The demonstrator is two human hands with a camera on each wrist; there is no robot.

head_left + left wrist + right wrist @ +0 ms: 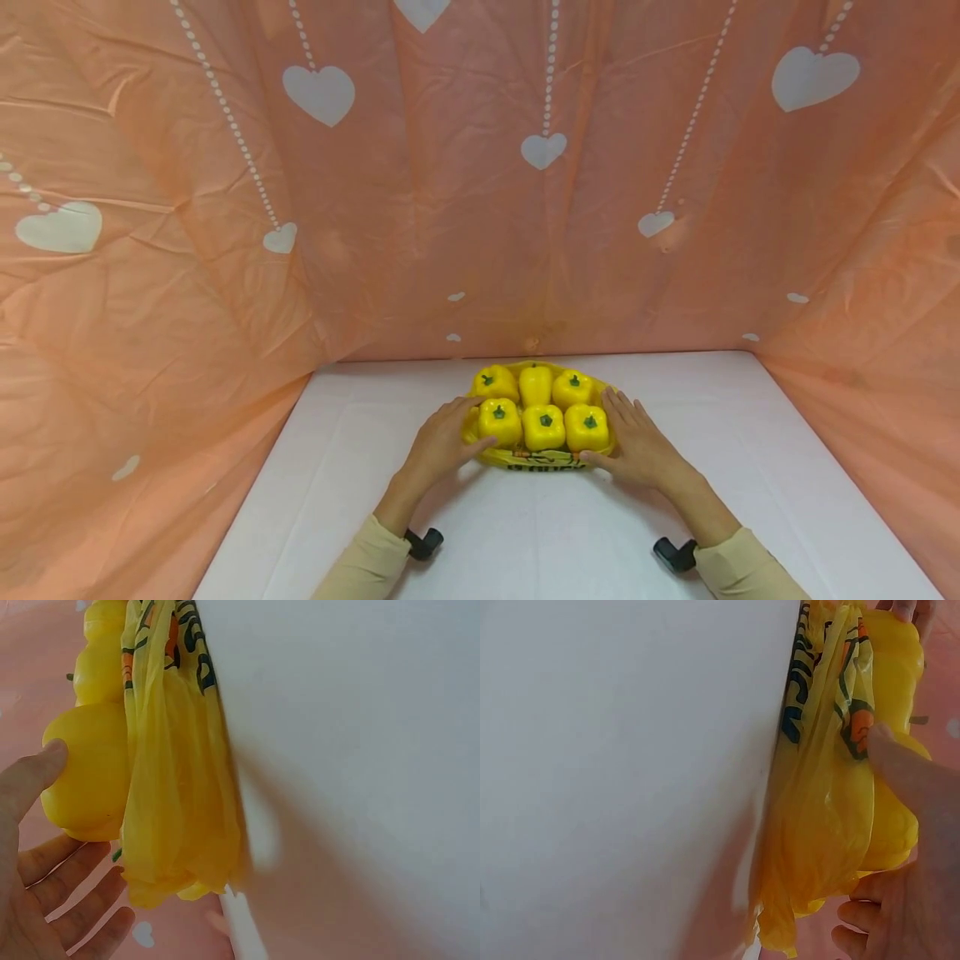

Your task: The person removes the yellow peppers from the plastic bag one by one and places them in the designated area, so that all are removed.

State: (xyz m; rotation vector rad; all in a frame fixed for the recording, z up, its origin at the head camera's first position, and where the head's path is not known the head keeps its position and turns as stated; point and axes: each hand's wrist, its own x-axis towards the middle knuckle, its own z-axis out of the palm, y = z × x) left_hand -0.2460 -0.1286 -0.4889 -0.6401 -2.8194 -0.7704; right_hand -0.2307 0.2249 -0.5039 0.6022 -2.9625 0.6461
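Several yellow bell peppers (543, 427) with green stems sit in two rows at the table's far middle. Around them lies a thin yellow plastic bag (547, 460) with dark print, its rim gathered low about the group. My left hand (441, 440) is at the left side; in the left wrist view its thumb touches the nearest pepper (88, 776), fingers spread beside the bag (180, 810). On the right side, my right hand (642, 443) has its thumb at the bag's edge (825, 817) against a pepper (891, 832), with loosely bent fingers behind.
The white-covered table (540, 533) runs up to an orange cloth backdrop (480, 250) with white hearts, which also hangs along both sides. A black wrist device (425, 544) is on the left wrist, and another black device (675, 554) is on the right.
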